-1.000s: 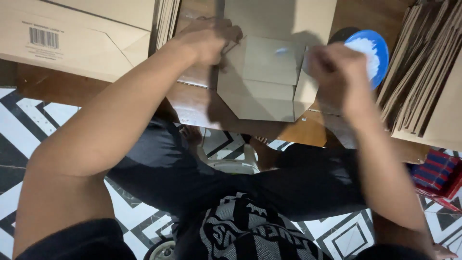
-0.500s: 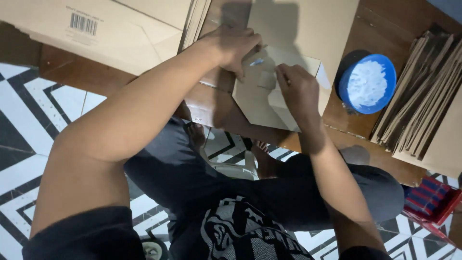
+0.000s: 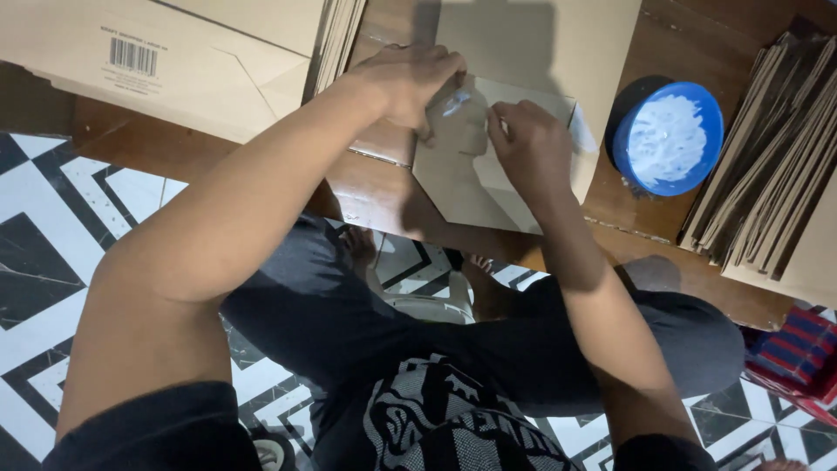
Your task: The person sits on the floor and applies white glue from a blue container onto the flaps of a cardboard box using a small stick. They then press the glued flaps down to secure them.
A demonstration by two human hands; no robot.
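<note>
The person wears a black short-sleeved shirt (image 3: 436,427) with a white-grey printed graphic on the chest, and dark trousers (image 3: 610,340). Both forearms are bare; no rings or watch show.

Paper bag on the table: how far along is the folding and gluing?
Done: the paper bag has its bottom flaps creased open, white glue smeared on one flap. In hand: left hand pins the fold, right hand presses it. Left: flaps not yet shut; glue bowl and stack of flat bags wait beside.

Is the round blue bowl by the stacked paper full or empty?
Neither: the round blue bowl stands upright on the wooden table with white paste spread across its inside, and blue rim bare around it. How deep the paste lies, cannot tell.
</note>
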